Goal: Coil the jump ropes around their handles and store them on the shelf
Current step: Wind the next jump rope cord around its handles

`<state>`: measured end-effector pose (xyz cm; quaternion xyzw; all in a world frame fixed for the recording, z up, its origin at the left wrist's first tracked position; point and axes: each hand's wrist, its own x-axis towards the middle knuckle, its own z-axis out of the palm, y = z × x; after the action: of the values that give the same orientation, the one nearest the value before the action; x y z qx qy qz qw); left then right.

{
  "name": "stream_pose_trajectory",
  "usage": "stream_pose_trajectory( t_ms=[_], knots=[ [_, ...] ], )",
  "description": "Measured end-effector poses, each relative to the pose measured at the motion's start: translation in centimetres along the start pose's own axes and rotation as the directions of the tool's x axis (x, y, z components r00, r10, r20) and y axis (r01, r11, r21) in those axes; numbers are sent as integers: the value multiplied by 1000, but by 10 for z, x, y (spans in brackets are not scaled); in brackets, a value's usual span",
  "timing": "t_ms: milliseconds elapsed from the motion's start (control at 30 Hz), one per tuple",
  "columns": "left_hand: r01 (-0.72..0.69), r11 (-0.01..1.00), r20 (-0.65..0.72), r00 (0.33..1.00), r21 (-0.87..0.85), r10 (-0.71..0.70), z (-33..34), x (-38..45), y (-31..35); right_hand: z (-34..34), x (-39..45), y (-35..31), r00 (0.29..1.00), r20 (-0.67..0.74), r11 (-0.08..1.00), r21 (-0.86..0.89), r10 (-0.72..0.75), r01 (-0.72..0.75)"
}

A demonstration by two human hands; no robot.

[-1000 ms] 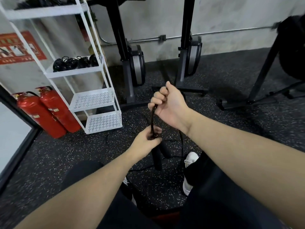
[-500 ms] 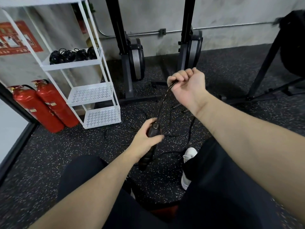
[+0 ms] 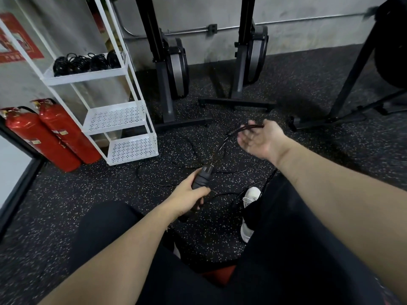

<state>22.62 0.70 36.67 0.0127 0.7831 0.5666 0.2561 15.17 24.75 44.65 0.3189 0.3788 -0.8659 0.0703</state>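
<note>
In the head view, the left hand [image 3: 187, 195] grips the black padded jump-rope handles [image 3: 201, 178], its fingers curled round them low in the middle, above the speckled black rubber floor [image 3: 308, 89]. From the handles' top the thin black rope [image 3: 222, 146] rises to the right hand [image 3: 261, 139], which is raised palm-up; the rope lies across it, but motion blur hides the fingers, so I cannot tell whether they pinch the rope or lie spread. More rope lies in loose loops on the floor near a white sneaker [image 3: 248, 208]. On the left stands a white metal shelf unit [image 3: 123, 71] with coiled black ropes [image 3: 86, 62] on its upper tier. Two red fire extinguishers [image 3: 44, 137] stand beside it.
</note>
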Motion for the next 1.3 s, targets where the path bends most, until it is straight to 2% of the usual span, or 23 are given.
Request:
stream_pose_trajectory(
  t_ms=[133,200,233,300,333,367,433,500,533,567,600,633,667,700,733,867,1000,1067,1167,1300],
  knots=[
    [34,994,-65,997,-106,-41,-5,3,1,-18,9,31,984,62,971,-184,168,-154],
    [33,993,-88,995,-115,-43,-6,3,2,-20,8,46,976,85,932,-322,201,-164],
    [34,994,-87,995,-101,-43,-6,3,2,-19,7,54,982,78,908,-400,170,-126],
    [33,998,-82,996,-55,-37,-6,4,-1,-21,5,71,997,74,805,-589,-30,67],
    [33,999,-83,996,-32,-35,-6,5,-2,-24,5,78,977,122,694,-689,-174,209],
    [33,999,-87,996,-12,-33,-6,6,-3,-26,7,83,929,199,540,-767,-313,346],
    [26,998,-95,995,59,-20,-10,7,-3,-29,11,86,771,414,172,-819,-484,547],
    [-2,987,-68,998,159,13,-13,6,-1,-31,15,86,639,626,-134,-753,-447,645],
    [-16,981,-47,999,193,26,-14,5,-1,-32,17,84,626,679,-226,-726,-383,650],
    [-29,979,-30,999,201,35,-15,4,0,-33,20,83,644,699,-289,-715,-311,636],
    [-33,983,-24,999,181,38,-16,5,-1,-36,22,83,693,684,-322,-725,-229,609],
    [-37,989,-26,999,141,41,-16,5,-1,-39,25,84,755,640,-308,-754,-146,580],
    [-32,995,-39,999,97,36,-17,6,-2,-43,25,84,813,578,-213,-805,-71,553],
    [-27,998,-50,998,58,30,-17,7,-3,-44,23,85,852,523,-51,-852,-14,522],
    [-13,999,-60,998,29,15,-18,7,-3,-44,22,86,867,497,75,-865,-2,496],
    [52,993,-110,992,-110,-64,-15,10,-4,-38,15,94,872,485,206,-849,-61,486],
    [109,978,-117,985,-176,-130,-5,12,-5,-29,7,106,926,358,530,-812,121,245],
    [108,990,-135,984,-89,-120,1,13,-6,-27,5,110,924,348,603,-775,156,190],
    [80,997,-164,984,24,-75,9,15,-5,-24,3,116,928,339,612,-770,154,180],
    [91,992,-157,985,87,-76,18,13,2,-20,5,121,949,293,740,-663,119,112]
  ],
)
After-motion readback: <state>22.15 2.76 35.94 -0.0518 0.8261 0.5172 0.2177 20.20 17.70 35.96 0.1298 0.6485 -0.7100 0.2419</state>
